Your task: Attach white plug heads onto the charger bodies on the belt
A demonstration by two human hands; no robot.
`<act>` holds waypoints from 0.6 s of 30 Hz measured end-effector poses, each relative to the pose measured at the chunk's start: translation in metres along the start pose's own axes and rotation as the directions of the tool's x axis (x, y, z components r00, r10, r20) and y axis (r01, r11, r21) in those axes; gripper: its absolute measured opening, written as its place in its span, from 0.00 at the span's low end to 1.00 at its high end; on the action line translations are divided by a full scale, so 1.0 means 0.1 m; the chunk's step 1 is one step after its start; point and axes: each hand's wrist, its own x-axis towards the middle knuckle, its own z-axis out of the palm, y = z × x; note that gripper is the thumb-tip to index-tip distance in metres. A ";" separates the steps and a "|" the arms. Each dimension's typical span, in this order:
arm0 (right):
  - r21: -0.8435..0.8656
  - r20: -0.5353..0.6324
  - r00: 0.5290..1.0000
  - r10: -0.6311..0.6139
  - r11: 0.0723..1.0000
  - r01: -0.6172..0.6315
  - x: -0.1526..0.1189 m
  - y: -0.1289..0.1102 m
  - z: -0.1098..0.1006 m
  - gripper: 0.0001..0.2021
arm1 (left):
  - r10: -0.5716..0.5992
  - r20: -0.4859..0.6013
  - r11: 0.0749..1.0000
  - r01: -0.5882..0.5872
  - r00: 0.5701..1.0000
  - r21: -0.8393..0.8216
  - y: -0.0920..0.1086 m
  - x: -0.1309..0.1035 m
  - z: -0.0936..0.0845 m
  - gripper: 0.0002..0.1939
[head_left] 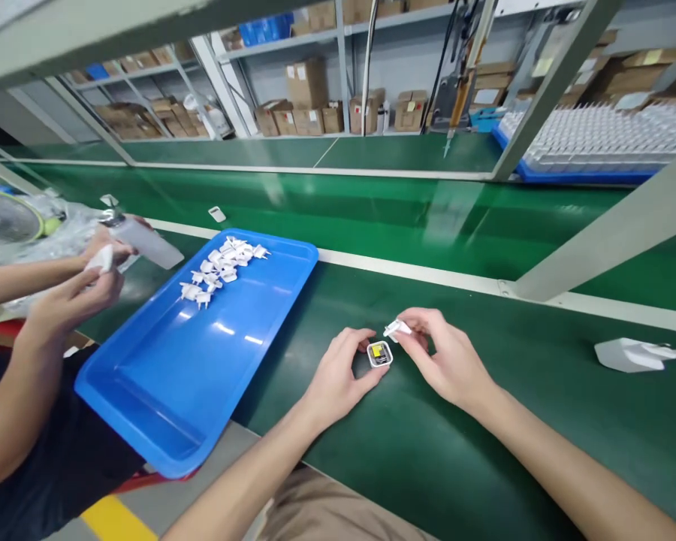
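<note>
Right now both hands work over the green table [428, 443], near centre. Left hand [338, 379] pinches a small white open charger case [379, 354] between thumb and fingers, yellow part showing inside, resting on the table. Right hand [448, 361] pinches a small white plug piece [397, 328] at its fingertips, just above and touching-close to the case; contact unclear. Blue tray [163, 391] sits left of the hands, overhanging the near table edge, with a pile of white plug pieces [219, 269] at its far end. Far left, another person's hands [84, 289] hold a white part. White charger [634, 355] lies on the table, right, well apart. Shelves with cardboard boxes [307, 98] stand far behind.
</note>
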 end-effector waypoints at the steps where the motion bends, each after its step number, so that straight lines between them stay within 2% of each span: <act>1: -0.042 0.031 0.998 -0.051 0.998 0.052 0.00 -0.01 -0.01 0.08 | 0.017 0.015 1.000 -0.017 1.000 0.002 0.01 0.00 0.00 0.14; 4: -0.211 0.205 0.951 -0.233 0.938 0.275 0.03 -0.04 -0.03 0.15 | 0.051 0.027 0.999 -0.050 0.998 -0.021 0.00 -0.01 -0.02 0.12; 6: -0.303 0.312 0.900 -0.305 0.866 0.399 0.03 -0.05 0.00 0.19 | 0.004 0.003 1.000 -0.004 1.000 -0.015 -0.01 -0.02 -0.01 0.21; 8: -0.308 0.346 0.882 -0.321 0.849 0.430 0.03 -0.05 0.05 0.20 | -0.046 -0.031 0.999 0.046 0.998 0.015 -0.01 -0.04 0.02 0.34; 10: -0.240 0.288 0.917 -0.276 0.906 0.348 0.01 -0.04 0.10 0.17 | -0.061 -0.049 0.997 0.064 0.997 0.053 0.01 -0.05 0.05 0.40; 13: -0.121 0.189 0.969 -0.157 0.976 0.181 -0.01 0.01 0.15 0.14 | -0.085 -0.046 0.991 0.089 0.995 0.095 0.03 -0.02 0.09 0.33; 18: -0.064 0.033 0.998 -0.058 0.996 0.060 -0.03 0.05 0.27 0.19 | -0.068 -0.071 0.974 0.082 0.995 0.211 -0.01 -0.01 0.13 0.32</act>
